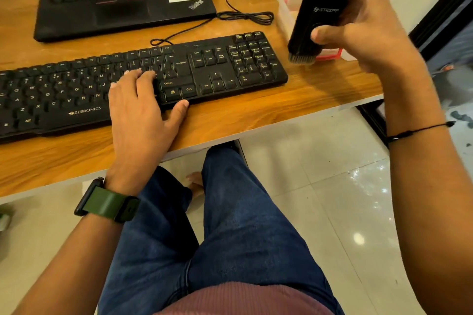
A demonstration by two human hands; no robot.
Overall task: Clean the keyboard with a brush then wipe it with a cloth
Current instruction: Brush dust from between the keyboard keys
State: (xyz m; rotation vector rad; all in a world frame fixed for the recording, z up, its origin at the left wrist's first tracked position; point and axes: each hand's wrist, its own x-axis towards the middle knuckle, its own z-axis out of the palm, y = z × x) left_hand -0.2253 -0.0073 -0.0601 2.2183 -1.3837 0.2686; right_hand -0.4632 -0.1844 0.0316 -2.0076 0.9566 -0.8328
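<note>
1. Keyboard (143,79), black, is laid across the wooden desk (256,115), steadied by the left hand (143,107) resting flat, fingers relaxed on its keys.
2. A black brush (318,18) is gripped by the right hand (358,23), held bristles-down just beyond the keyboard's right end, not touching.
3. Brushing appears barely begun or unstarted; wiping remains, and no cloth can be made out.

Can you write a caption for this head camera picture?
Left hand steadies the black keyboard while the right hand holds the brush above the desk.
</note>
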